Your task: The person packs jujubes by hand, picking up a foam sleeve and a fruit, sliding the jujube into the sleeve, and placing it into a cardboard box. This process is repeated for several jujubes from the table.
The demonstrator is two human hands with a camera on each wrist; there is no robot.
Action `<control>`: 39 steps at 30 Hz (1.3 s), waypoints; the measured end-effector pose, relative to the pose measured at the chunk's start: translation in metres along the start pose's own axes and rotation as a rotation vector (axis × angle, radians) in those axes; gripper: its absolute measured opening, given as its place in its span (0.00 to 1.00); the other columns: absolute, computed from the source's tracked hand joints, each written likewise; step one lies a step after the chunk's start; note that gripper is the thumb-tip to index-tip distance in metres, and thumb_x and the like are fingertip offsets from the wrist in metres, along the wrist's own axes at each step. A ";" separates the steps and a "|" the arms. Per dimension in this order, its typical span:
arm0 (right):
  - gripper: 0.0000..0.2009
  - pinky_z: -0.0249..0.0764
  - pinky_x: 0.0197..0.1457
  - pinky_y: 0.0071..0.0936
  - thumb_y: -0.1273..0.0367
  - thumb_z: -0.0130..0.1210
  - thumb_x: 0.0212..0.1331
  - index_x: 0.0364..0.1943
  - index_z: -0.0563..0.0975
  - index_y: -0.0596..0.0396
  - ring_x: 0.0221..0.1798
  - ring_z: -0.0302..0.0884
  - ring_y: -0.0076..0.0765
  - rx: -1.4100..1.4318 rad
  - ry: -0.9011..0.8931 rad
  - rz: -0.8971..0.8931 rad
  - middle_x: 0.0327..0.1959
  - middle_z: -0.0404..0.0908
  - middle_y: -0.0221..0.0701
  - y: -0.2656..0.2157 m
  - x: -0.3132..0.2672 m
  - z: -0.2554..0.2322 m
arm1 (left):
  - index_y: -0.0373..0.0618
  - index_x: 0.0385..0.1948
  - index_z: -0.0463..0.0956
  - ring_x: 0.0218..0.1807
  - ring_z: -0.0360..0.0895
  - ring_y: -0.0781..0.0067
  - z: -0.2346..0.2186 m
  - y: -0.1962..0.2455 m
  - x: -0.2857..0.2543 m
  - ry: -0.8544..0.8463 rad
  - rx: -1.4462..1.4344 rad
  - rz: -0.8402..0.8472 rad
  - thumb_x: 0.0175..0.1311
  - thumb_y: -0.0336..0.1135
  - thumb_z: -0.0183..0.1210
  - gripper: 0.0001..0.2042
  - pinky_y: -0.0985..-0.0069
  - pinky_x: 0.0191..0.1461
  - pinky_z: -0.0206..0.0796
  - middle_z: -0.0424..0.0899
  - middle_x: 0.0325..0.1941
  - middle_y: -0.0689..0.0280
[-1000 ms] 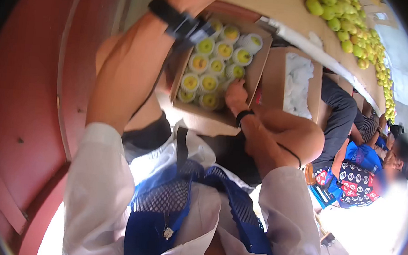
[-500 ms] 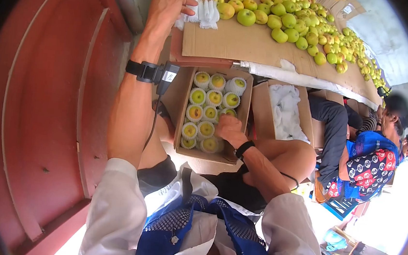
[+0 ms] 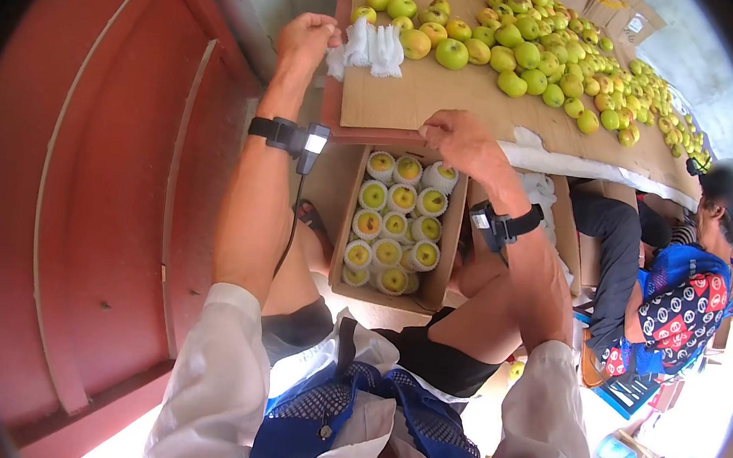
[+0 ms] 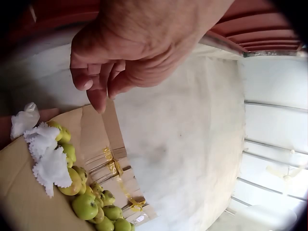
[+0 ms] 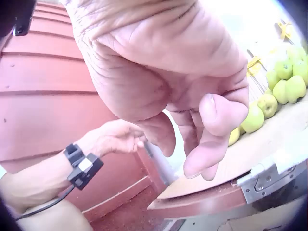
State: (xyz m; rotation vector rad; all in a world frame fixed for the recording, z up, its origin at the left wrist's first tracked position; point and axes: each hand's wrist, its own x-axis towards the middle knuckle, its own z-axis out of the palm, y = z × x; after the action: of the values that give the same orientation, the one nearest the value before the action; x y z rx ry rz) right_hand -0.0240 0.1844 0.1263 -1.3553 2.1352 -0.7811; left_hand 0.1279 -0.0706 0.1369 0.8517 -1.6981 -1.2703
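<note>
My left hand [image 3: 306, 40] hovers by the table's left edge, beside a small pile of white foam fruit nets [image 3: 373, 48]. Its fingers hang loosely curled around nothing, as the left wrist view confirms. My right hand [image 3: 466, 142] is over the table's front edge, above the far end of an open cardboard box [image 3: 344, 236]. Between its loosely bent fingers there is nothing, seen from below in the right wrist view. Inside the box, green-yellow apples [image 3: 402, 199] in white foam nets stand in rows. Loose apples [image 3: 451, 54] lie behind the net pile.
Many more apples [image 3: 564, 63] spread along the cardboard-covered table [image 3: 386, 100]. A second box with white nets [image 3: 540, 192] stands right of the apple box. Farther right sits another person [image 3: 683, 300]. A red panelled wall [image 3: 111, 163] rises close on the left.
My right hand was among the apples at the box's right side and has risen to the table edge. The left hand stays near the nets. The head view has tilted to show more table.
</note>
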 end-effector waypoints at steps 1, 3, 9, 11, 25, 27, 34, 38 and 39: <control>0.16 0.78 0.37 0.33 0.63 0.55 0.65 0.45 0.82 0.63 0.29 0.82 0.37 0.061 0.014 0.031 0.33 0.84 0.39 0.004 0.004 0.002 | 0.38 0.50 0.79 0.41 0.83 0.77 0.002 -0.006 0.004 -0.010 0.060 -0.023 0.69 0.32 0.57 0.12 0.78 0.35 0.67 0.87 0.46 0.61; 0.16 0.79 0.46 0.40 0.62 0.54 0.63 0.44 0.84 0.58 0.33 0.85 0.48 0.182 0.040 0.095 0.36 0.86 0.47 0.006 0.010 0.007 | 0.39 0.50 0.80 0.43 0.83 0.76 0.009 -0.025 0.012 -0.030 0.180 -0.071 0.68 0.33 0.58 0.13 0.76 0.40 0.70 0.87 0.46 0.61; 0.14 0.78 0.50 0.44 0.61 0.55 0.62 0.42 0.84 0.56 0.42 0.84 0.54 -0.032 0.120 -0.183 0.38 0.86 0.46 -0.008 0.010 0.025 | 0.41 0.55 0.79 0.57 0.82 0.55 0.040 -0.074 0.043 0.052 0.456 0.035 0.54 0.48 0.69 0.28 0.65 0.61 0.72 0.85 0.55 0.52; 0.13 0.77 0.51 0.45 0.62 0.55 0.63 0.41 0.84 0.56 0.44 0.83 0.55 -0.011 0.110 -0.152 0.38 0.86 0.45 -0.016 0.003 0.026 | 0.41 0.56 0.78 0.58 0.81 0.53 0.050 -0.080 0.042 0.082 0.530 0.052 0.53 0.49 0.70 0.30 0.63 0.62 0.72 0.84 0.56 0.53; 0.13 0.76 0.49 0.46 0.62 0.54 0.66 0.42 0.83 0.57 0.44 0.82 0.57 -0.132 0.129 -0.193 0.36 0.85 0.46 -0.034 -0.014 0.023 | 0.41 0.46 0.83 0.53 0.82 0.46 0.043 -0.103 0.064 0.201 0.497 -0.012 0.62 0.38 0.56 0.16 0.58 0.57 0.72 0.86 0.48 0.50; 0.13 0.76 0.49 0.46 0.62 0.55 0.66 0.42 0.83 0.57 0.44 0.82 0.56 -0.142 0.133 -0.208 0.35 0.85 0.46 -0.030 -0.012 0.022 | 0.40 0.46 0.83 0.52 0.83 0.46 0.045 -0.096 0.061 0.214 0.508 0.018 0.63 0.38 0.56 0.15 0.58 0.57 0.72 0.86 0.47 0.49; 0.13 0.76 0.49 0.46 0.62 0.55 0.65 0.42 0.83 0.56 0.43 0.83 0.56 -0.151 0.108 -0.175 0.34 0.85 0.46 -0.024 -0.005 0.015 | 0.37 0.46 0.82 0.51 0.83 0.47 0.036 -0.089 0.063 0.322 0.527 0.005 0.64 0.36 0.57 0.15 0.59 0.57 0.72 0.87 0.46 0.48; 0.13 0.76 0.49 0.46 0.61 0.55 0.66 0.43 0.83 0.56 0.44 0.83 0.56 -0.143 0.065 -0.149 0.35 0.85 0.46 -0.022 0.006 0.010 | 0.37 0.47 0.81 0.51 0.84 0.47 0.038 -0.101 0.066 0.332 0.471 -0.033 0.64 0.36 0.57 0.15 0.60 0.56 0.72 0.87 0.46 0.48; 0.13 0.76 0.50 0.46 0.61 0.55 0.66 0.43 0.83 0.56 0.44 0.83 0.56 -0.137 0.055 -0.140 0.35 0.86 0.46 -0.022 0.009 0.008 | 0.37 0.47 0.81 0.51 0.83 0.47 0.039 -0.100 0.067 0.333 0.454 -0.032 0.64 0.37 0.57 0.16 0.60 0.57 0.72 0.87 0.46 0.48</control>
State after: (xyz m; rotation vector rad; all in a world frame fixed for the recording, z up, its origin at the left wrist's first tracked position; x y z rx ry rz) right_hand -0.0082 0.1676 0.1346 -1.5852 2.1894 -0.7453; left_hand 0.0679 -0.1401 0.0492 1.2811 -1.7227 -0.7126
